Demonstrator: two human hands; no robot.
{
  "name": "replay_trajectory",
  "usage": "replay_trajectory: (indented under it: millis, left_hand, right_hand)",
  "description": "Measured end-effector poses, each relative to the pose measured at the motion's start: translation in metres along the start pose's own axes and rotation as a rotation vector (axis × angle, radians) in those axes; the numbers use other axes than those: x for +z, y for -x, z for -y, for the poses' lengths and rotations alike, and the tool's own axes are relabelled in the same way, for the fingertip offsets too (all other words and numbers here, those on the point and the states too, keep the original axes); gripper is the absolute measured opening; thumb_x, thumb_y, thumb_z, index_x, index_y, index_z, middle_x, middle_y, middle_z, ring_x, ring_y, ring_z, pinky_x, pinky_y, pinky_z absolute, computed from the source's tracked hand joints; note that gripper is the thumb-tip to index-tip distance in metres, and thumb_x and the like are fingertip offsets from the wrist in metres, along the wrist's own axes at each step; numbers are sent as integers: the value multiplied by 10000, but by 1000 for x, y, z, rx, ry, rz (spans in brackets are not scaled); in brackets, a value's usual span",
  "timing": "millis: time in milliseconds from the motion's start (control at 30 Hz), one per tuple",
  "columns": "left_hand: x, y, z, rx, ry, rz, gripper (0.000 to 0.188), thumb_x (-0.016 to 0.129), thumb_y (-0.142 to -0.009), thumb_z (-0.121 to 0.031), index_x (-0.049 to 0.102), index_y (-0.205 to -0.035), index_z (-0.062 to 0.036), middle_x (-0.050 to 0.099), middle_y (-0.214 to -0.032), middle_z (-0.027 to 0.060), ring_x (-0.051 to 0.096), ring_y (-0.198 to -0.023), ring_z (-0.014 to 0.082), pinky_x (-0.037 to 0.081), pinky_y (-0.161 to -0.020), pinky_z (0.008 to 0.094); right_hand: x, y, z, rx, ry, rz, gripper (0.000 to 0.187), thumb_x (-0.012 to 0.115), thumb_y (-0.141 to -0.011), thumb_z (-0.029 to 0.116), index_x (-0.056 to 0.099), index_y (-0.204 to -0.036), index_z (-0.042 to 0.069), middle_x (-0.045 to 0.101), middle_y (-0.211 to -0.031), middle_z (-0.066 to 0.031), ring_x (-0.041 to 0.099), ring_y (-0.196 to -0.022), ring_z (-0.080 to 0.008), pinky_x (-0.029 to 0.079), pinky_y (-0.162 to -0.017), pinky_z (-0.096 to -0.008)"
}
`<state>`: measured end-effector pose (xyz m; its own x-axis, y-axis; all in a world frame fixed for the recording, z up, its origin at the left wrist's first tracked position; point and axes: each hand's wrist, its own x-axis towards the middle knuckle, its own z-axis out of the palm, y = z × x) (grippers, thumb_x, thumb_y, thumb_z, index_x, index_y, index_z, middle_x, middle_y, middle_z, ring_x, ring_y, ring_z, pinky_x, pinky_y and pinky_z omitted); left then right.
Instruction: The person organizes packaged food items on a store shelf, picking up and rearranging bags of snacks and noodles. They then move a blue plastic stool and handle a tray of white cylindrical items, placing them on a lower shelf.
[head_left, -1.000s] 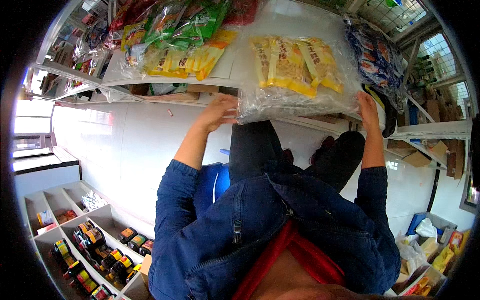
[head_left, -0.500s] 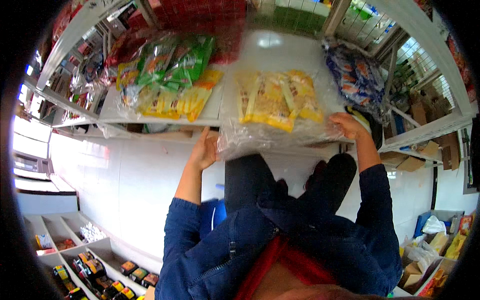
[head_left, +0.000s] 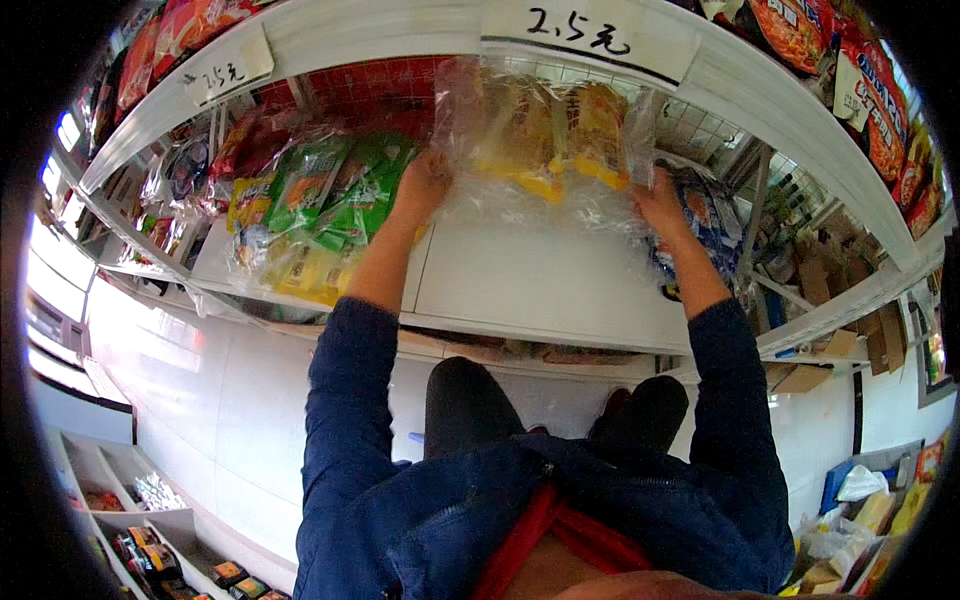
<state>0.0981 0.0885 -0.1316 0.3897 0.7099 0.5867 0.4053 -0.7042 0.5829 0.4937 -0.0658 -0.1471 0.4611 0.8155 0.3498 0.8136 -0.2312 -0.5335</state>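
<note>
A large clear plastic bag (head_left: 520, 205) with yellow packets (head_left: 525, 120) inside stands tilted up toward the back of a white shelf (head_left: 530, 270). My left hand (head_left: 427, 182) is closed at the bag's left edge, right beside a clear bag of green packets (head_left: 365, 185). At the right edge of the yellow packets' bag, my right hand (head_left: 662, 205) grips the plastic. Next to that hand lies a bag of dark blue packets (head_left: 712, 225). The fingertips of both hands are partly hidden by shiny film.
An upper white shelf edge (head_left: 390, 50) with paper labels arches above my hands, with red noodle packets (head_left: 790, 35) on top. Wire mesh (head_left: 690, 125) backs the shelf. Compartments with dark jars (head_left: 150, 550) stand lower left; boxes with bags (head_left: 860, 510) lower right.
Both hands have moved forward, carrying the bag of yellow packets deeper onto the shelf and tilting it up. The left hand has closed on its edge. The upper shelf edge has come into view.
</note>
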Motion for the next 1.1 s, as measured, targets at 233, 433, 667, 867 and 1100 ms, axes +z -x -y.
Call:
replay_trajectory:
  millis: [233, 433, 667, 867, 1100]
  left_hand:
    - [109, 10, 134, -75, -97, 64, 667, 632, -730, -146, 311, -1311, -76, 413, -1220, 232, 479, -1084, 386, 423, -899, 393]
    - [117, -8, 79, -182, -366, 443, 643, 612, -752, -148, 329, -1328, -113, 366, -1277, 260, 401, -1188, 364, 364, -974, 411]
    - [98, -23, -6, 110, -847, 155, 730, 609, -767, -401, 269, -1387, -221, 144, -1439, 199, 95, -1307, 449, 222, -947, 664]
    - [130, 5, -14, 32, -502, 368, 837, 576, -709, -611, 238, -1399, -280, 78, -1464, 186, 153, -1296, 461, 114, -944, 705]
    - [130, 16, -6, 46, -506, 330, 885, 616, -682, -594, 232, -1398, -242, 161, -1441, 174, 211, -1289, 417, 143, -950, 691]
  right_hand:
    - [34, 3, 52, 159, 426, 449, 654, 566, -844, 189, 218, -1350, -36, 448, -1182, -297, 587, -885, -344, 505, -718, -389]
    - [44, 17, 42, -27, 806, 473, 624, 571, -809, 111, 267, -1337, -24, 286, -1306, -315, 493, -1044, -453, 501, -791, -405]
    - [9, 24, 65, -197, 803, 88, 581, 451, -880, 422, 333, -1348, 99, 196, -1405, -223, 250, -1255, -441, 247, -984, -566]
    - [-2, 40, 3, -73, 822, 274, 764, 375, -838, 614, 163, -1422, 169, -8, -1481, -144, -7, -1334, -427, 22, -981, -670]
    - [8, 44, 0, -85, 857, 367, 798, 438, -825, 592, 138, -1424, 158, 5, -1474, -166, 74, -1326, -427, 105, -997, -642]
